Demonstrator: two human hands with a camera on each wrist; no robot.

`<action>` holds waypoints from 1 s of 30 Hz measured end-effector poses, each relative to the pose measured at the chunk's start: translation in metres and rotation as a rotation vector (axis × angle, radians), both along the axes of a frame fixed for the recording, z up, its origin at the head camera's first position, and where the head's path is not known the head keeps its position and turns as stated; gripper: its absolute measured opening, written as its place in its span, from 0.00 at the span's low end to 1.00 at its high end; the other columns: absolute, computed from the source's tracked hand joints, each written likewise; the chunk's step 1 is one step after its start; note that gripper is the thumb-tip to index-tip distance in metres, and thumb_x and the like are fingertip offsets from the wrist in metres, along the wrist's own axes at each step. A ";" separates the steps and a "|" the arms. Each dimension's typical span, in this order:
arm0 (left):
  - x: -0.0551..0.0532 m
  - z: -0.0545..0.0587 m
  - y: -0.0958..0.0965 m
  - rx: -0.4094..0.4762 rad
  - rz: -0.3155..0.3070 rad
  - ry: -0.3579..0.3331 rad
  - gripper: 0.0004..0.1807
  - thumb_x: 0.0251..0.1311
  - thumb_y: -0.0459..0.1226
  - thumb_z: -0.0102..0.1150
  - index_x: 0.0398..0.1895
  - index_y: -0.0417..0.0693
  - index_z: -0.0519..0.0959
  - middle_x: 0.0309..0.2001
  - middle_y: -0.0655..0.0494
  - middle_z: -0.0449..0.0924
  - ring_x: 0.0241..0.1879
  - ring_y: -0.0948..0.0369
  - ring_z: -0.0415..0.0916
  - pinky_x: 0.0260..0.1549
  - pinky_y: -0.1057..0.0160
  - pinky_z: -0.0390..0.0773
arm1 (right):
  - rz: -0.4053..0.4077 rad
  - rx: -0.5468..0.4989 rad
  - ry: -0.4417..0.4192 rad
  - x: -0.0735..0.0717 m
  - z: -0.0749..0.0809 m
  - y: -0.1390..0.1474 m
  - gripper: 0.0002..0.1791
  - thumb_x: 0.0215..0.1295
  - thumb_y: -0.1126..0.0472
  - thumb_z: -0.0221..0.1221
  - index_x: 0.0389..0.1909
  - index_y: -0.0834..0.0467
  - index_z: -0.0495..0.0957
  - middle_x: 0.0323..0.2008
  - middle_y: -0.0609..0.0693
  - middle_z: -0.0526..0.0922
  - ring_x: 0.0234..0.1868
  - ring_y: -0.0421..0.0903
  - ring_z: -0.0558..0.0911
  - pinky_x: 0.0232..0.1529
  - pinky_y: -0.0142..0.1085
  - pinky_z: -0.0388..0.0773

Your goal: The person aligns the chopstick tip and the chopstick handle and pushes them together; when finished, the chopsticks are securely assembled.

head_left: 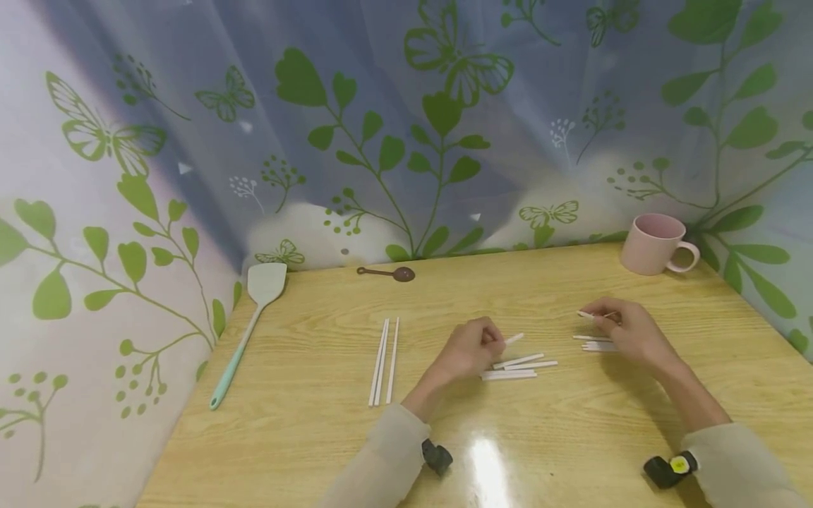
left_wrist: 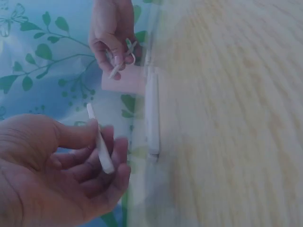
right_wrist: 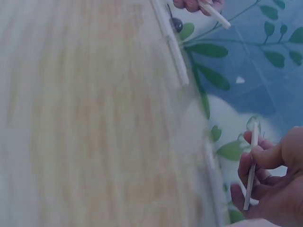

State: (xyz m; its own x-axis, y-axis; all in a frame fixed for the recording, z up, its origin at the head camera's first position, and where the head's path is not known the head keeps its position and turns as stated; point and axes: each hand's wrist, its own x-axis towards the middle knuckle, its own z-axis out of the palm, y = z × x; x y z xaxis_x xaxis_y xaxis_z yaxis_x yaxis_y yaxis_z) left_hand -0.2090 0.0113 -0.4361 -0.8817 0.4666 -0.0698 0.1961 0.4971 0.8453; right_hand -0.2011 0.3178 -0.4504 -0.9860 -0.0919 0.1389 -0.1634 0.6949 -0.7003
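Note:
In the head view my left hand (head_left: 466, 349) pinches a short white stick (head_left: 515, 339) between thumb and fingers. The left wrist view shows this stick (left_wrist: 103, 151) lying slantwise across the fingers. Under and beside that hand, several similar white sticks (head_left: 524, 365) lie loosely grouped on the table. Farther right, my right hand (head_left: 629, 331) pinches a thin white stick (right_wrist: 251, 170), raised above the tabletop. Below it lies a second group of thin white sticks (head_left: 597, 346), partly hidden by the hand.
Three long white chopsticks (head_left: 392, 363) lie left of my left hand. A spatula (head_left: 248, 339) with a mint handle lies at the table's left edge. At the back are a small brown spoon (head_left: 403, 274) and a pink mug (head_left: 651, 247), before a patterned curtain (head_left: 381, 106).

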 end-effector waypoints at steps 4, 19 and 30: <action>0.001 0.004 -0.002 0.096 -0.009 0.017 0.06 0.75 0.34 0.59 0.49 0.43 0.82 0.39 0.50 0.85 0.36 0.56 0.84 0.31 0.69 0.81 | 0.034 -0.041 0.074 0.002 0.013 -0.014 0.12 0.78 0.71 0.53 0.55 0.68 0.80 0.44 0.64 0.83 0.40 0.51 0.81 0.32 0.30 0.76; 0.002 0.027 -0.010 0.348 0.158 0.085 0.09 0.73 0.38 0.62 0.49 0.46 0.86 0.38 0.56 0.85 0.33 0.55 0.85 0.38 0.52 0.87 | 0.154 -0.334 0.062 0.011 0.047 -0.068 0.13 0.78 0.55 0.60 0.54 0.57 0.84 0.33 0.54 0.79 0.29 0.48 0.76 0.25 0.39 0.72; 0.003 0.036 -0.012 0.499 0.193 0.145 0.09 0.73 0.36 0.62 0.51 0.48 0.87 0.40 0.52 0.85 0.28 0.64 0.82 0.31 0.63 0.85 | 0.108 -0.413 0.118 0.006 0.065 -0.084 0.14 0.76 0.54 0.62 0.52 0.58 0.86 0.31 0.50 0.84 0.32 0.46 0.80 0.31 0.39 0.72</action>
State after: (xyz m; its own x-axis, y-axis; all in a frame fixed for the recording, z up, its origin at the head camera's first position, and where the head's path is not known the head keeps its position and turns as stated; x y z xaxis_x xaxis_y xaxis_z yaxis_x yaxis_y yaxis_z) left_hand -0.2065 -0.0006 -0.4003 -0.9385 0.2408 0.2474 0.2735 0.0812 0.9584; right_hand -0.1955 0.2342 -0.3850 -0.9490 -0.1068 0.2967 -0.3153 0.3348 -0.8880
